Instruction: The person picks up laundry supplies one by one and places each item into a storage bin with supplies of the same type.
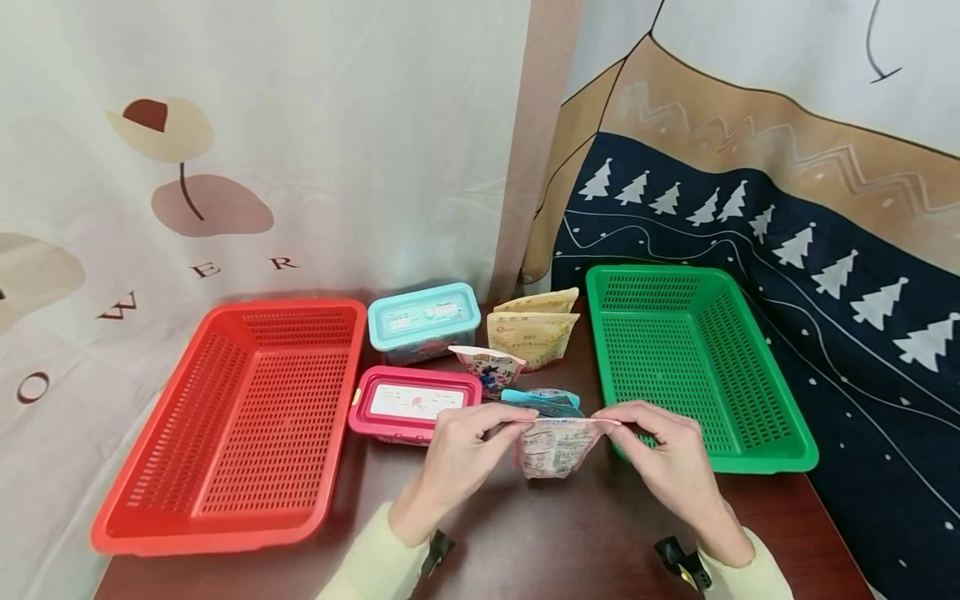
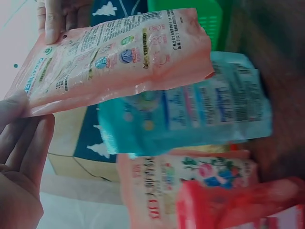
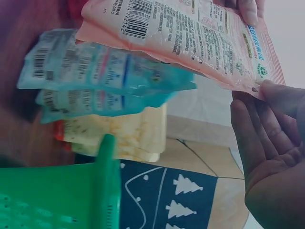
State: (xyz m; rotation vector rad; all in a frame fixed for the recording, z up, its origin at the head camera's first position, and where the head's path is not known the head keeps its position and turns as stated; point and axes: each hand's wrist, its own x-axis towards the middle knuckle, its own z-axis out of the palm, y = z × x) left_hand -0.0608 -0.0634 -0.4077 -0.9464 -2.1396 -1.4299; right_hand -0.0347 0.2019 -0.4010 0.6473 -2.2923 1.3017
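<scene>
Left hand [image 1: 453, 454] and right hand [image 1: 671, 454] pinch pink bag [image 1: 553, 452] by top corners, inside table [image 1: 585, 542] right edge; probably light, soft, slick; best held there.

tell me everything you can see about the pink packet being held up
The pink packet is a glossy, flexible pouch, apparently plastic film. The side facing the person carries dense small print, a barcode and coloured round icons; a dark spot sits near one top corner. It is held upright, the left hand and right hand pinching its top corners, before the blue packets. Whether it touches them is unclear.
</scene>
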